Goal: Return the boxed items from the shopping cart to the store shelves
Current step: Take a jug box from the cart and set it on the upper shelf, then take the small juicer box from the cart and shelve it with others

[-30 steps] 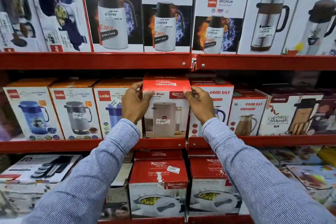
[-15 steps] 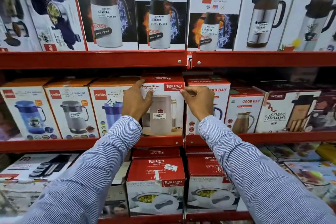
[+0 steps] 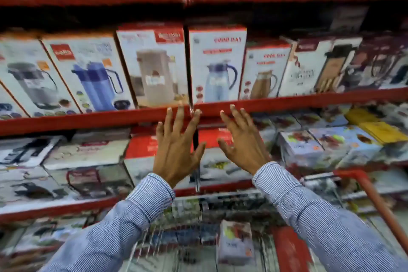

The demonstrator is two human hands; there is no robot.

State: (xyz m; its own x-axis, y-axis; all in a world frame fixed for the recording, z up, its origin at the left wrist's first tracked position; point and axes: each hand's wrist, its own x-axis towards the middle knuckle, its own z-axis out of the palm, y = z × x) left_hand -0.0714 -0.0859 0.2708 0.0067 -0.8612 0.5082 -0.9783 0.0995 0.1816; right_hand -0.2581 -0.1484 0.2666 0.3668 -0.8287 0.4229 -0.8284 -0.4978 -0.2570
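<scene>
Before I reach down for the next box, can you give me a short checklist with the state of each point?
1. Left hand empty: ok.
2. Right hand empty: ok.
3. Beige jug box upright on the middle shelf: ok.
4. That box fully pushed back: cannot tell.
5. Another box waiting in the cart: ok.
6. Which shelf it belongs on: cannot tell, the print is blurred.

Red metal shelf rail [image 3: 88, 120] seen along front edge. White carton with red top and beige jug print [image 3: 152, 66] noted. Blue-and-white pinstriped sleeves [image 3: 141, 212] shown. Red-framed wire shopping cart [image 3: 373, 196]; white, multicoloured-print box [image 3: 235, 242] inside.
</scene>
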